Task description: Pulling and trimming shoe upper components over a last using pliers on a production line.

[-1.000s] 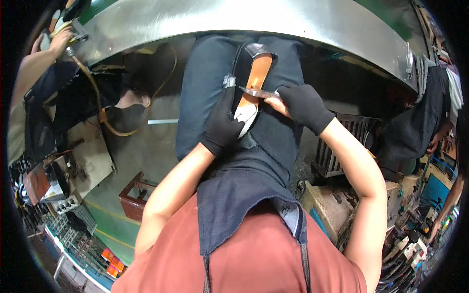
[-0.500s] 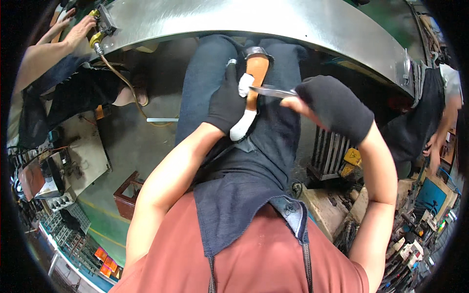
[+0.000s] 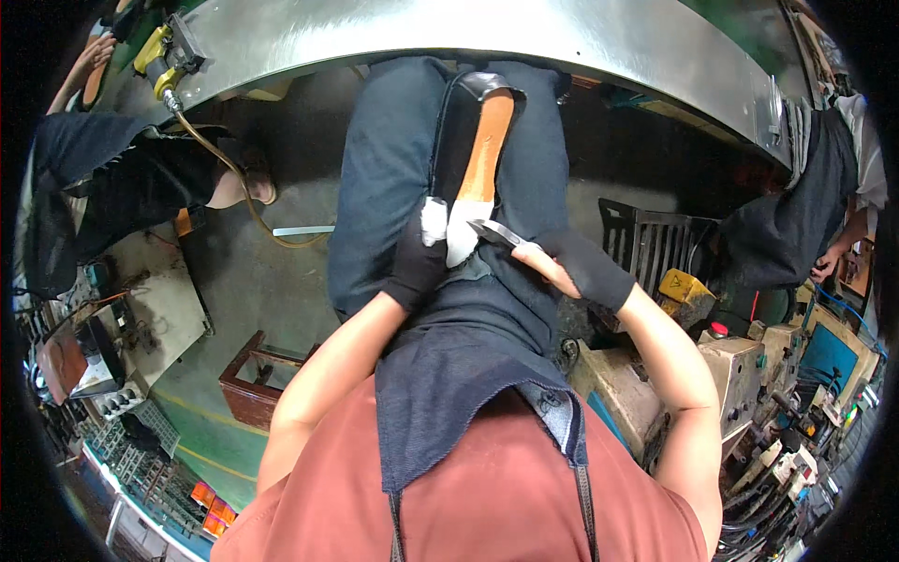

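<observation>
A shoe (image 3: pixel 486 150) lies sole up along my lap, with a long tan sole, a black upper and a pale white end towards my waist. My left hand (image 3: pixel 419 258), in a black glove with white wrapping on a digit, closes around the shoe's left side near that white end. Some of its fingers are hidden beneath the shoe. My right hand (image 3: pixel 582 272), also gloved in black with a bare thumb, grips a metal-bladed knife (image 3: pixel 501 233). The blade's tip rests at the edge of the white part; whether it cuts in, I cannot tell.
A curved steel worktop (image 3: pixel 449 33) runs just beyond my knees. A yellow tool (image 3: pixel 159 64) with a hose sits at its left end, near another person's hand (image 3: pixel 94 56). A slatted dark chair (image 3: pixel 646 244) and worn machines (image 3: pixel 735 370) stand to my right, a wooden stool (image 3: pixel 257 379) to my left.
My right hand and the knife have come down and left, from the middle of the sole to the white end. My left hand has slid nearer my waist. The other person's hand has left the yellow tool.
</observation>
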`<state>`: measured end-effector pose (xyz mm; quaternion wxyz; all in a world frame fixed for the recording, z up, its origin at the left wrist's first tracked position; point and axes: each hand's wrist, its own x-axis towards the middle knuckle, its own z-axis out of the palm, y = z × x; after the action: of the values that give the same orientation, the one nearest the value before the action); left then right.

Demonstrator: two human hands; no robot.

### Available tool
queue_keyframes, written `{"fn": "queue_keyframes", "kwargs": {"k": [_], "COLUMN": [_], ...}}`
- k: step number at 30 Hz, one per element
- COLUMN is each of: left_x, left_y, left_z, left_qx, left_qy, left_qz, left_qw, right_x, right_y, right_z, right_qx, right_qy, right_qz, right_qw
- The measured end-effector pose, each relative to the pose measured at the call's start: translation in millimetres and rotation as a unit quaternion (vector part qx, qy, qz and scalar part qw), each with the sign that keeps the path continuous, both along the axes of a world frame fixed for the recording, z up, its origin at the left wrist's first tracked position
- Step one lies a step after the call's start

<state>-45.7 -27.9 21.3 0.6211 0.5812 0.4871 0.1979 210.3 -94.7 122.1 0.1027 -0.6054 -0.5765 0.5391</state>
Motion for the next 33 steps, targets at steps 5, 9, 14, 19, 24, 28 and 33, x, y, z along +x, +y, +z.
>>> {"fn": "queue_keyframes", "kwargs": {"k": [5,9,14,19,24,28,33], "left_x": [18,8,-20,-73,-9,60,16], "left_y": [1,-1,11,66,109,59,24], "left_z": [25,37,47,169,198,84,15], "left_qx": [0.098,0.012,0.161,0.273,0.189,0.196,-0.025], "left_qy": [0.042,-0.09,0.05,0.155,-0.106,-0.045,-0.13], "left_qz": [0.002,-0.01,-0.129,-0.232,0.029,-0.07,-0.03], "left_qw": [0.994,0.996,0.977,0.921,0.976,0.977,0.991], "right_x": [-13,-36,-24,-2,-8,-13,-4], "right_y": [18,35,20,-48,-60,-62,-38], "right_z": [63,70,17,35,45,38,47], "right_qx": [0.028,0.277,0.036,0.173,0.081,0.125,0.014], "right_qy": [-0.066,-0.014,-0.092,0.01,0.05,0.041,0.021], "right_qz": [0.034,0.148,0.065,-0.071,-0.212,-0.201,-0.232], "right_qw": [0.997,0.949,0.993,0.982,0.973,0.971,0.972]}}
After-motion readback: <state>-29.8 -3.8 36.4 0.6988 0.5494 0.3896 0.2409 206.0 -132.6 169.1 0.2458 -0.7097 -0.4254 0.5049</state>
